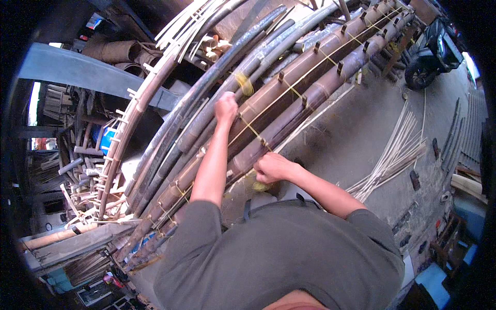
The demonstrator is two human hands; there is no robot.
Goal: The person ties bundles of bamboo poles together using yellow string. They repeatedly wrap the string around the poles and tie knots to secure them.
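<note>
Over in the upper right of the frame I see a dark vehicle (443,49) with a chunky black tyre (421,76). A fanned bundle of pale thin sticks (393,155) lies on the grey floor (341,139) right of centre. Upper left, a pale blue-grey beam (77,70) crosses below brown cylinders (111,51); something blue (107,139) shows at mid-left.

Bamboo poles (258,102) side by side, sticks (388,157) on the floor (341,137) to their right
</note>
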